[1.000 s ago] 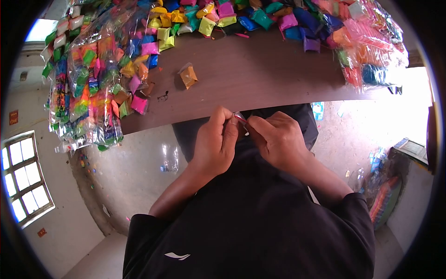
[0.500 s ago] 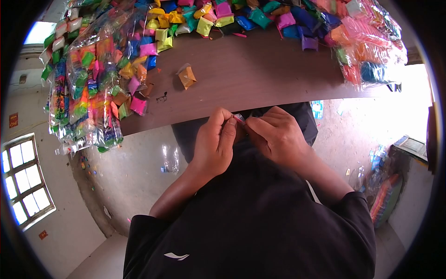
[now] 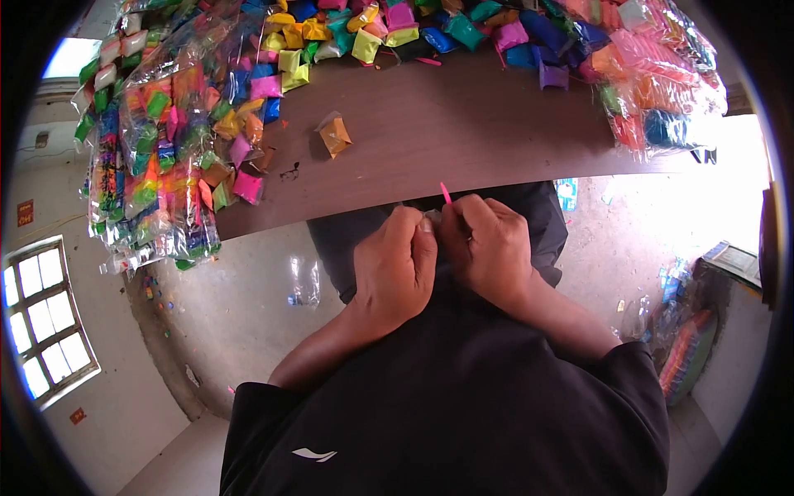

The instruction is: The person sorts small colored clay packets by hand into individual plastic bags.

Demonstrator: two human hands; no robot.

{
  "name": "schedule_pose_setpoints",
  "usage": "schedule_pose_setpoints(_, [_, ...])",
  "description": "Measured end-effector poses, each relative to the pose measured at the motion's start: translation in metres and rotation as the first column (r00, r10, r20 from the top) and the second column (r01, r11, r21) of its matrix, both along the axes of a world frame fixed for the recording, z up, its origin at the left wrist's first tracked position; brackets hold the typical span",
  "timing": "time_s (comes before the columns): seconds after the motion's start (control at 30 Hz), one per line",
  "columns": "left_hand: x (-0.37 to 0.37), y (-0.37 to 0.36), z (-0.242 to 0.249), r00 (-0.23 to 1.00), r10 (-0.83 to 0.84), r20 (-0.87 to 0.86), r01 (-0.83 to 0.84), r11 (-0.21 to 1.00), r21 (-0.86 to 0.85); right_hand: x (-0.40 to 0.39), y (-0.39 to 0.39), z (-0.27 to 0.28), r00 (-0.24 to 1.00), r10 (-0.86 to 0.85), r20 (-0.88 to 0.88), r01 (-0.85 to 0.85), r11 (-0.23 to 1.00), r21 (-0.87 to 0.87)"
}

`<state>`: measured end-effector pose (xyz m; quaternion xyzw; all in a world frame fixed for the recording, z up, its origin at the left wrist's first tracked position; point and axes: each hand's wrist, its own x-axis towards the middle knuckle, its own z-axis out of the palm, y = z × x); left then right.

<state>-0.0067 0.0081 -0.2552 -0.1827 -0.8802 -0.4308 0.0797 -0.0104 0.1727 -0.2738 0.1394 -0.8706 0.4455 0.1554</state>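
Nearest, a black T-shirt [image 3: 447, 397] fills the bottom of the frame, a white swoosh-like logo [image 3: 315, 455] on it without readable letters. Beyond it, near the centre, the left hand [image 3: 393, 264] has thumb and index pressed together, apparently pinching a small pale piece [image 3: 432, 217] that is mostly hidden; the right hand [image 3: 494, 252], just beside it, has its fingers curled in and grips a thin pink stick [image 3: 446, 193], whose tip points up past the knuckles. The stick looks light, stiff and smooth, probably plastic, so it could slip or snap if bent; a pinch near its middle should suit it. The pale piece looks like flimsy film, best taken by an edge. Past the hands lies the brown surface [image 3: 463, 124], with a small black scribble [image 3: 289, 172] on it, not legible. Left of centre sits an orange-brown packet [image 3: 335, 137], apart from the rest, seemingly soft and light in its slick wrapper; no label can be read on it. Farther off, bright wrapped packets [image 3: 368, 45] heap along the top of the frame, between clear plastic bags at upper left [image 3: 153, 149] and upper right [image 3: 657, 83]; dark print on the left ones is unreadable.
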Motion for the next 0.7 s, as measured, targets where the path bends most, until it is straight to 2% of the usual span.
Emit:
schedule_pose_setpoints(0.03, [-0.001,0.0,0.001,1.0,-0.001,0.0,0.001,1.0,0.0,0.001,0.001,0.001,1.0,-0.001,0.0,0.001,1.0,0.0])
schedule_pose_setpoints(0.1, [-0.005,-0.003,0.004,0.973,0.071,0.218,-0.106,0.982,0.155,0.003,0.005,0.005,0.998,0.062,0.017,-0.062,0.998,-0.027])
schedule_pose_setpoints(0.2, [-0.01,-0.01,0.006,0.965,0.022,0.263,-0.08,0.974,0.211,0.001,0.009,0.01,0.991,0.131,-0.03,-0.133,0.986,-0.096])
schedule_pose_setpoints(0.43, [-0.011,-0.013,0.006,0.972,-0.025,0.234,-0.031,0.972,0.232,-0.008,0.019,0.017,0.976,0.216,-0.014,-0.216,0.976,-0.038])
schedule_pose_setpoints(0.5, [-0.01,-0.012,0.008,0.972,-0.026,0.235,-0.026,0.976,0.215,-0.008,0.02,0.019,0.966,0.243,0.093,-0.235,0.968,-0.087])
schedule_pose_setpoints(0.53, [-0.01,-0.012,0.009,0.971,-0.025,0.236,-0.027,0.976,0.215,-0.008,0.02,0.02,0.965,0.244,0.093,-0.236,0.968,-0.087])
schedule_pose_setpoints(0.6, [-0.01,-0.015,0.011,0.947,-0.064,0.313,-0.026,0.961,0.277,-0.008,0.018,0.022,0.959,0.235,0.156,-0.201,0.957,-0.208])
schedule_pose_setpoints(0.63, [-0.01,-0.017,0.01,0.947,-0.063,0.314,-0.028,0.96,0.277,-0.008,0.018,0.022,0.959,0.236,0.157,-0.202,0.957,-0.208])
schedule_pose_setpoints(0.7, [-0.012,-0.023,0.007,0.894,-0.159,0.42,-0.012,0.926,0.378,-0.01,0.02,0.022,0.937,0.283,0.203,-0.223,0.935,-0.275])
